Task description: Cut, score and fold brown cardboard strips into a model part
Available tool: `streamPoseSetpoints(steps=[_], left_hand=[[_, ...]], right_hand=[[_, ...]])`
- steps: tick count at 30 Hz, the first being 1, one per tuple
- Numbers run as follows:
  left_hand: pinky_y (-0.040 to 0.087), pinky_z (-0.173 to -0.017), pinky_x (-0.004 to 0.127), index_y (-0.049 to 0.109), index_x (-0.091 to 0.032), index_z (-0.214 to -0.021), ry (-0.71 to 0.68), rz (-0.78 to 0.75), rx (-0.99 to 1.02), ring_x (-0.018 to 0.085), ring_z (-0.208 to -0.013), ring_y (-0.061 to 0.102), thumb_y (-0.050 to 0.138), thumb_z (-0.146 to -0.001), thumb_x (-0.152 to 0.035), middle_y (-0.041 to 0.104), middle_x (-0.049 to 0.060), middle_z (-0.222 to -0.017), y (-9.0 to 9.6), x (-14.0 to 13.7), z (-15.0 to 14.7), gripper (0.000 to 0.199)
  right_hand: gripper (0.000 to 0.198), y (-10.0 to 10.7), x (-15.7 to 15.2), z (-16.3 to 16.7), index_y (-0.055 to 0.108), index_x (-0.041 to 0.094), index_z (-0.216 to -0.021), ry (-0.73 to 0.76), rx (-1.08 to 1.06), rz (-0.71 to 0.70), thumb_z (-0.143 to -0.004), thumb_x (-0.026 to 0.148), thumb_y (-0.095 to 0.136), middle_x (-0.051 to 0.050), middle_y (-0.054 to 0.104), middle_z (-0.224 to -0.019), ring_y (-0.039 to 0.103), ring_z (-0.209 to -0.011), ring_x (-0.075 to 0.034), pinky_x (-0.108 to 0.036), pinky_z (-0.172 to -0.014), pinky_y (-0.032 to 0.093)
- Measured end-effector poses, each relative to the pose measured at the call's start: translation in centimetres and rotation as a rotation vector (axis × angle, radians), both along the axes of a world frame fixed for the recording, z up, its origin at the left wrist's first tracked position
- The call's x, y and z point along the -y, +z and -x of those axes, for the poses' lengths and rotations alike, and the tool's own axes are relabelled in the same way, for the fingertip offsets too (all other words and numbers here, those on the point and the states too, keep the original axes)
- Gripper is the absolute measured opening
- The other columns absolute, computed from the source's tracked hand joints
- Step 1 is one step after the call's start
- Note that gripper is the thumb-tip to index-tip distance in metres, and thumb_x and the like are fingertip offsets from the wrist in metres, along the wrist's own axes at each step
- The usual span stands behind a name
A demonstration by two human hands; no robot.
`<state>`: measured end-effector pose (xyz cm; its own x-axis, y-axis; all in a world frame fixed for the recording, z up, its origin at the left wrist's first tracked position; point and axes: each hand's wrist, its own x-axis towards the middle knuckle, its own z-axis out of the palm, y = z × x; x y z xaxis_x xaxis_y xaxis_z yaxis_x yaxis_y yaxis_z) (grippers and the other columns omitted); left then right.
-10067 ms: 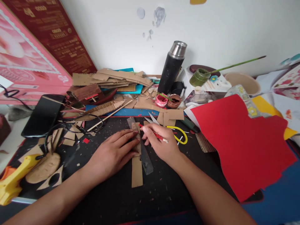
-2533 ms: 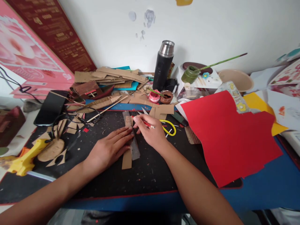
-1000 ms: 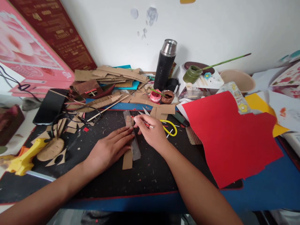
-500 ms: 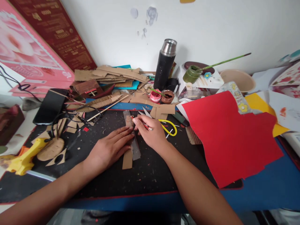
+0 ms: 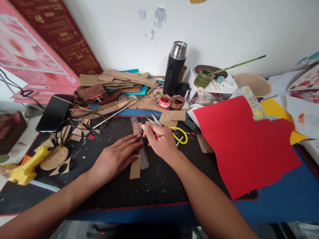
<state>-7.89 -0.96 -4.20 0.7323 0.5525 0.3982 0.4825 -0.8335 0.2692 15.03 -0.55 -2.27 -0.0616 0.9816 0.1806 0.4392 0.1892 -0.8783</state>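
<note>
My left hand (image 5: pixel 112 158) lies flat with its fingers stretched over a clear ruler (image 5: pixel 144 160) and a narrow cardboard strip (image 5: pixel 135 170), pressing both on the black mat. Pinched in my right hand (image 5: pixel 161 142) is a red pencil (image 5: pixel 160 136). Its tip is close to the upper part of the strip, beside the ruler's edge, and I cannot make out whether it touches. Scissors (image 5: pixel 183 141) with a yellow handle lie partly hidden behind my right hand, blades pointing away.
Red sheet (image 5: pixel 246 146) covers the right side. Yellow glue gun (image 5: pixel 31 166), black phone (image 5: pixel 53 113) and cardboard scraps lie left. Toward the wall stand a black flask (image 5: pixel 174 71), paint jars (image 5: pixel 164 101) and a green jar (image 5: pixel 203 78) with a brush across it.
My right hand, with the pencil, has shifted very slightly and the pencil's back end sits a little further right. My left hand stays on the ruler and strip.
</note>
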Motion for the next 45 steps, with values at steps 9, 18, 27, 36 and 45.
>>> streamPoseSetpoints(steps=[9, 18, 27, 36, 45], left_hand=[[0.061, -0.113, 0.043, 0.07, -0.018, -0.142, 0.008, 0.007, 0.009, 0.029, -0.14, 0.069, 0.063, -0.109, -0.028, 0.075, 0.013, -0.146, 0.0, 0.0, 0.0, 0.035], [0.06, -0.115, 0.045, 0.071, -0.022, -0.139, 0.027, -0.002, 0.064, 0.029, -0.14, 0.069, 0.062, -0.108, -0.022, 0.076, 0.012, -0.144, 0.3, 0.3, 0.0, 0.032], [0.064, -0.104, 0.042, 0.072, -0.025, -0.12, 0.149, 0.01, 0.298, 0.025, -0.122, 0.077, 0.061, -0.105, -0.01, 0.083, 0.008, -0.124, 2.0, 0.0, 0.2, 0.024], [0.064, -0.093, 0.042, 0.079, -0.03, -0.113, 0.202, -0.351, 0.159, 0.024, -0.1, 0.077, 0.064, -0.104, -0.017, 0.085, 0.003, -0.109, 4.1, -1.9, 0.4, 0.022], [0.063, -0.101, 0.041, 0.082, -0.022, -0.122, 0.35, -0.251, 0.081, 0.028, -0.114, 0.08, 0.051, -0.109, -0.027, 0.083, 0.011, -0.127, 4.2, -8.2, -2.7, 0.034]], right_hand=[[0.062, -0.2, 0.0, 0.1, 0.067, 0.024, -0.071, -0.041, -0.111, 0.042, -0.111, 0.068, 0.047, -0.001, 0.066, -0.059, 0.072, -0.064, -0.02, -0.029, -0.059, 0.048], [0.055, -0.4, -0.5, -0.1, 0.071, 0.023, -0.085, -0.099, -0.34, 0.043, -0.106, 0.071, 0.055, 0.002, 0.065, -0.061, 0.066, -0.052, -0.016, -0.027, -0.056, 0.049], [0.055, -0.2, -0.5, -0.1, 0.071, 0.022, -0.085, -0.093, -0.386, 0.014, -0.105, 0.071, 0.057, 0.003, 0.062, -0.059, 0.066, -0.049, -0.015, -0.026, -0.054, 0.05], [0.053, -0.7, -1.2, -0.6, 0.068, 0.023, -0.083, -0.112, -0.345, 0.008, -0.105, 0.07, 0.056, 0.004, 0.06, -0.057, 0.066, -0.049, -0.015, -0.024, -0.052, 0.049], [0.052, -1.1, -1.3, -0.3, 0.071, 0.022, -0.084, -0.081, -0.38, -0.013, -0.104, 0.068, 0.059, 0.004, 0.062, -0.058, 0.065, -0.047, -0.014, -0.023, -0.049, 0.049]])
